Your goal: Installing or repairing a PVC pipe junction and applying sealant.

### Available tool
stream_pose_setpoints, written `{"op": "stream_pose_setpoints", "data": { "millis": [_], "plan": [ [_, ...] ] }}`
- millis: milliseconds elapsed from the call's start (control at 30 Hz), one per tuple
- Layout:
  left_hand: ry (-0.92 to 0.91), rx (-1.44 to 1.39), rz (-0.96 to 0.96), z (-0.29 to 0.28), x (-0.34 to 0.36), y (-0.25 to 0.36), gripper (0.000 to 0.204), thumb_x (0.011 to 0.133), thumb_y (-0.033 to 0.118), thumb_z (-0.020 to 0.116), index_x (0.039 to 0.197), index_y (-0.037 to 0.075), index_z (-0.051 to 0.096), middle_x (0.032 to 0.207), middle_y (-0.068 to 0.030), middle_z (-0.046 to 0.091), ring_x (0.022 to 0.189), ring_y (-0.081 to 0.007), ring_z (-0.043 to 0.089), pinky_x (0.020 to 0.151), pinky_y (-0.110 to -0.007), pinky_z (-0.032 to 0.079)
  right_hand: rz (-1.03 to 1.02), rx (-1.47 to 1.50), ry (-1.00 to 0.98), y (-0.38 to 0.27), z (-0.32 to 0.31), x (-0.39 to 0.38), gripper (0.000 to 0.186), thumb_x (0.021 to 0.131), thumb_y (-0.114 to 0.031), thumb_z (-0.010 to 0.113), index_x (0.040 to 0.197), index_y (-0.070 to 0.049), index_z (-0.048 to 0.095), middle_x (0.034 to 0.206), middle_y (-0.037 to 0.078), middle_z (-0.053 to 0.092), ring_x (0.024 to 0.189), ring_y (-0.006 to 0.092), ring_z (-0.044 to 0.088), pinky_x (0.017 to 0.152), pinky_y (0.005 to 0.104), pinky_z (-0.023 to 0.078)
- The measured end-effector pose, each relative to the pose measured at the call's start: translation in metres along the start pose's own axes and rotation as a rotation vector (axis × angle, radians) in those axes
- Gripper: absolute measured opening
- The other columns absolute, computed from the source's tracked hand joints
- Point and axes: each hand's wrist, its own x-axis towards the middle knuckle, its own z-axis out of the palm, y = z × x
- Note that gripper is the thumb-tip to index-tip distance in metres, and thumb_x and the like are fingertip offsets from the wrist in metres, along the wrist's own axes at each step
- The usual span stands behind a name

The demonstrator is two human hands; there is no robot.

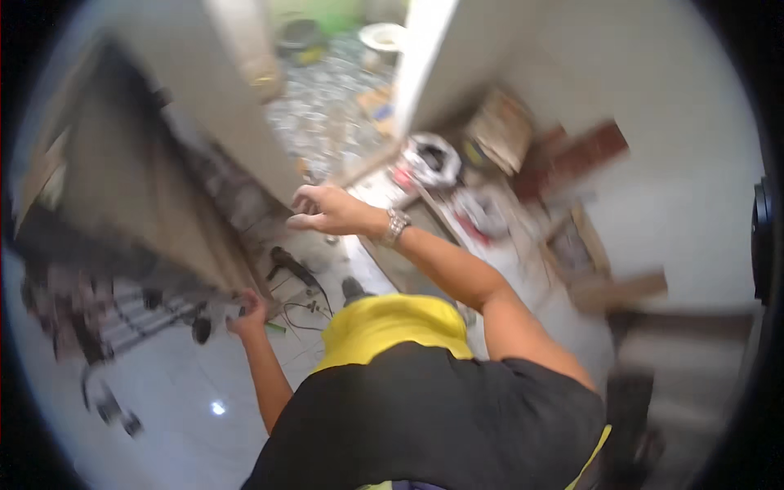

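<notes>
My right hand point(325, 210) reaches across in front of me, a metal watch point(396, 226) on its wrist. Its fingers are bent and the thumb stands apart from them; nothing shows between. Lower and to the left, my left hand point(251, 314) is curled at the near lower corner of a large brownish panel point(175, 200), which leans at a slant. Something small and dark shows at its fingertips, too blurred to name. Between my hands a dark power tool point(292, 265) with a cable lies on the pale floor point(204, 376).
A doorway ahead opens onto a grey patterned floor point(314, 118) with a dark bucket point(302, 39) and a white round container point(381, 37). Plastic bags point(433, 159), a cardboard box point(500, 131), reddish boards point(572, 159) and a wooden frame point(574, 245) lie along the right wall. A dark metal rack point(143, 314) stands left.
</notes>
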Motion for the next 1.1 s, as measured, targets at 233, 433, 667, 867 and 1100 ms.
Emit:
{"op": "stream_pose_setpoints", "data": {
  "millis": [233,433,667,867,1100],
  "plan": [
    [-0.139,0.922,-0.289,-0.108,0.128,-0.042,0.025,0.097,0.026,0.058,0.106,0.004,0.062,0.082,-0.0051,0.063,0.071,-0.0189,0.064,0.073,-0.033,0.058,0.761,-0.37,0.341,0.166,-0.008,-0.258,0.038,0.083,-0.036,0.067,0.099,-0.002,0.067,0.097,0.022,0.07,0.096,0.0386,0.068,0.083,0.0482,0.053],
    [-0.315,1.477,-0.314,-0.094,0.046,-0.184,0.014,0.097,0.023,0.06,0.1,0.009,0.064,0.086,-0.0009,0.062,0.084,-0.0168,0.061,0.087,-0.037,0.052,1.163,-0.156,0.6,0.163,0.001,-0.403,0.039,0.084,-0.036,0.069,0.102,-0.001,0.068,0.104,0.025,0.069,0.098,0.038,0.068,0.085,0.0449,0.053],
    [-1.409,2.025,-0.334,-0.197,-0.176,-0.438,0.048,0.102,0.031,0.052,0.143,0.008,0.047,0.147,-0.0105,0.045,0.136,-0.0262,0.042,0.112,-0.042,0.032,0.691,1.083,1.151,0.22,-0.038,-0.394,0.042,0.099,-0.038,0.056,0.12,-0.001,0.059,0.118,0.014,0.068,0.101,0.0251,0.067,0.091,0.0391,0.052],
    [-2.944,1.614,0.261,-0.326,-0.248,-0.601,0.05,0.1,0.04,0.045,0.139,0.01,0.055,0.144,-0.0179,0.049,0.137,-0.039,0.039,0.117,-0.053,0.019,-0.297,1.117,1.246,0.243,-0.152,-0.456,0.046,0.104,-0.035,0.045,0.137,-0.004,0.044,0.137,0.012,0.052,0.131,0.021,0.049,0.111,0.0345,0.039],
    [-2.501,2.825,1.228,-0.294,-0.084,-0.704,0.047,0.09,0.036,0.058,0.129,0.009,0.063,0.119,-0.0202,0.065,0.119,-0.039,0.056,0.104,-0.048,0.039,0.02,1.025,1.329,0.218,-0.257,-0.639,0.053,0.102,-0.045,0.05,0.112,0.006,0.062,0.107,0.017,0.07,0.101,0.024,0.068,0.088,0.0358,0.051]
  ]
}}
